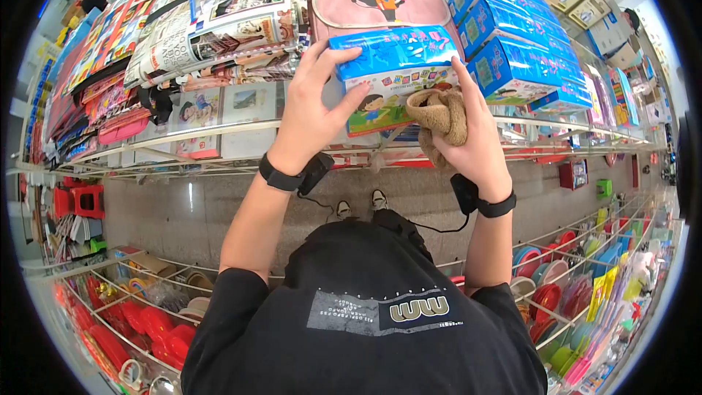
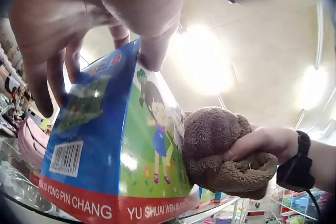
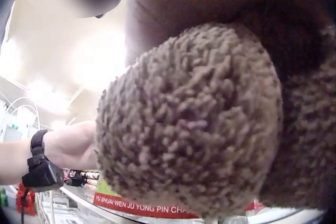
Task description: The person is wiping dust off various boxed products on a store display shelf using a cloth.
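A blue cardboard box (image 1: 395,55) with a cartoon girl on its front stands tilted at the shelf's front edge. My left hand (image 1: 311,99) grips its left end, fingers over the blue top and thumb on the printed front. In the left wrist view, the box (image 2: 89,129) shows a barcode on its end and a red band along the bottom. My right hand (image 1: 479,139) holds a bunched brown towelling cloth (image 1: 442,113) against the box front, with fingertips at the box's right top corner. The cloth (image 3: 189,124) fills most of the right wrist view.
Similar blue boxes (image 1: 515,66) are stacked to the right. Behind the box lies a pink bag (image 1: 329,0) with a cartoon figure. Patterned bags (image 1: 219,29) pile up at left. A metal rail (image 1: 241,128) edges the shelf. Behind me, another rack holds red plastic goods (image 1: 157,329).
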A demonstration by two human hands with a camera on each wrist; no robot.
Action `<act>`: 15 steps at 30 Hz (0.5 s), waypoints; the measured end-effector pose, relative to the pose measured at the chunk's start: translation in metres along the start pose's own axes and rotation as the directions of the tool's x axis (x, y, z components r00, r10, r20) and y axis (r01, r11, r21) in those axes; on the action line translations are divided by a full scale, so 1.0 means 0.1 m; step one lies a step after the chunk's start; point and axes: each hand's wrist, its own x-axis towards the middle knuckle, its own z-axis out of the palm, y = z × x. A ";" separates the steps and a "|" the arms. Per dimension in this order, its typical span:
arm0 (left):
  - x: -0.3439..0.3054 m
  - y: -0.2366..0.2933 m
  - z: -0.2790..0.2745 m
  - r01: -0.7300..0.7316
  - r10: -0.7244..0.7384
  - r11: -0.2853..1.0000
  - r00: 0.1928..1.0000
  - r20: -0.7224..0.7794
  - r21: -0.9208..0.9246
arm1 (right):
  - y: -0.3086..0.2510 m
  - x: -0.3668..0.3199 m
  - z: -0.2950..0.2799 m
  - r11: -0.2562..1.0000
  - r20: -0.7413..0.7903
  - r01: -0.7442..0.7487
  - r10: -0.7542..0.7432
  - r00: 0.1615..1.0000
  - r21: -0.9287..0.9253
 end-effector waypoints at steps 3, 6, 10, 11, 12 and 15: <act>0.04 0.06 -0.06 -0.020 0.020 1.000 1.000 -0.010 0.020 | 0.00 0.01 -0.05 0.999 0.040 0.001 -0.003 0.999 0.045; 0.09 0.07 -0.07 -0.023 0.023 1.000 1.000 -0.011 -0.006 | 0.03 0.01 -0.10 0.998 0.050 0.026 -0.029 0.998 0.058; 0.14 0.29 -0.10 0.037 -0.035 0.996 0.999 0.037 -0.079 | -0.03 -0.03 -0.29 0.995 0.089 -0.026 0.018 0.996 0.092; 0.15 0.36 -0.12 0.030 -0.026 0.996 0.999 0.043 -0.078 | -0.08 -0.05 -0.37 0.993 0.104 -0.045 0.034 0.994 0.111; 0.16 0.40 -0.14 0.023 -0.020 0.997 0.999 0.047 -0.074 | -0.12 -0.06 -0.44 0.989 0.122 -0.062 0.046 0.991 0.132; 0.24 0.53 -0.18 0.029 -0.020 0.992 0.997 0.073 -0.126 | -0.11 -0.03 -0.74 0.994 0.175 -0.002 -0.017 0.984 0.107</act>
